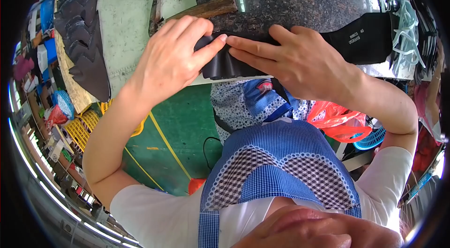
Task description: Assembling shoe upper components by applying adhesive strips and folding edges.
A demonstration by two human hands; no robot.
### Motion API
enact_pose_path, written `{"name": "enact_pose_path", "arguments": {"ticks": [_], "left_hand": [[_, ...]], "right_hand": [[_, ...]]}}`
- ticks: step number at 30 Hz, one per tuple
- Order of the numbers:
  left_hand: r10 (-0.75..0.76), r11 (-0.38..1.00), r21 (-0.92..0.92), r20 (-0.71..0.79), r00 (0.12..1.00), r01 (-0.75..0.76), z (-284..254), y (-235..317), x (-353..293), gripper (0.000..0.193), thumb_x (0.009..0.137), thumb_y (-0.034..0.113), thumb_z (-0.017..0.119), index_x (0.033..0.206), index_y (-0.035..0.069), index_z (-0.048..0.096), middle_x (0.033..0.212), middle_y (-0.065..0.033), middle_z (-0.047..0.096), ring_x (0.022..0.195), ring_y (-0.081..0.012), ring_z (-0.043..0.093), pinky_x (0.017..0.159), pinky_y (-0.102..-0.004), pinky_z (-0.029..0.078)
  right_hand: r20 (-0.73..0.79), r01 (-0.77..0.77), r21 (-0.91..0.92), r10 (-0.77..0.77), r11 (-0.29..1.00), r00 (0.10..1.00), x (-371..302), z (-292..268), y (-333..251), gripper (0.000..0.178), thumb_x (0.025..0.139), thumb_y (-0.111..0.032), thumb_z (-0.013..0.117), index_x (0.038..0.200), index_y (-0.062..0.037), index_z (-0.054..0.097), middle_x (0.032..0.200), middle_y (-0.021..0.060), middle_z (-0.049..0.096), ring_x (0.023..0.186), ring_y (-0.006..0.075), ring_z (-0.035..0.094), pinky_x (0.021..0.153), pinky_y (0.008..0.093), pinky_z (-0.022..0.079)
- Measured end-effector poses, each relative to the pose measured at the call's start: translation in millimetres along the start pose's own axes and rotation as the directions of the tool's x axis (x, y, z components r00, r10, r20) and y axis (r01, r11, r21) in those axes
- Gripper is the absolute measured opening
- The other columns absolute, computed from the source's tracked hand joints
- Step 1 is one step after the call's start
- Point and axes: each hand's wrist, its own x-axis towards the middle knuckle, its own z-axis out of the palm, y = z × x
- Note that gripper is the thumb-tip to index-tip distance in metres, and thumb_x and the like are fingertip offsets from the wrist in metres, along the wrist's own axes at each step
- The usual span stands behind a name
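Sheet, black and creased, sits at the front edge of the desk. Left hand: fingers bent over it. Right hand: two fingers nearly straight on it, others bent. Can't tell if either pinches. Risk: uneven finger pressure could skew the crease; light hold could let it slip off the edge. Hammer just behind could get bumped. Desk: part pale, part dark speckled. Green floor below, yellow baskets left.
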Motion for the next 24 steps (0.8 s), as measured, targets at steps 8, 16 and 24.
{"name": "enact_pose_path", "arguments": {"ticks": [8, 16, 24], "left_hand": [[0.167, 0.985, -0.04, -0.063, 0.984, -0.17, 1.3, 6.7, 5.1, 0.06, 0.062, 0.001, 0.077, 0.122, -0.002, 0.067, 0.134, -0.0122, 0.06, 0.118, -0.0328, 0.06, 0.098, -0.0435, 0.054], [0.043, 0.915, -0.369, -0.311, 0.95, -0.162, 18.8, -6.3, 19.0, 0.033, 0.082, -0.003, 0.075, 0.114, 0.001, 0.068, 0.104, -0.0119, 0.074, 0.099, -0.0315, 0.071, 0.086, -0.0394, 0.058], [-0.063, 0.863, -0.499, -0.266, 0.962, -0.081, 16.8, -6.8, 26.8, 0.055, 0.076, -0.002, 0.08, 0.126, 0.005, 0.061, 0.109, -0.0076, 0.075, 0.101, -0.0296, 0.07, 0.088, -0.0377, 0.058]], "right_hand": [[-0.327, -0.076, 0.061, 0.092, 0.995, 0.941, -44.6, 4.4, 1.0, 0.033, 0.067, -0.007, 0.073, 0.099, 0.0005, 0.075, 0.122, 0.0071, 0.073, 0.092, 0.0223, 0.064, 0.074, 0.034, 0.055], [-0.489, -0.194, 0.326, 0.341, 0.925, 0.803, 17.0, 11.9, -21.3, 0.037, 0.075, -0.024, 0.082, 0.103, -0.0048, 0.068, 0.092, 0.0089, 0.063, 0.086, 0.028, 0.065, 0.072, 0.0413, 0.056], [-0.446, -0.203, 0.493, 0.446, 0.846, 0.776, 18.1, 18.0, -17.4, 0.031, 0.078, -0.02, 0.081, 0.104, -0.0054, 0.073, 0.1, 0.011, 0.067, 0.097, 0.03, 0.07, 0.077, 0.0411, 0.058]]}}
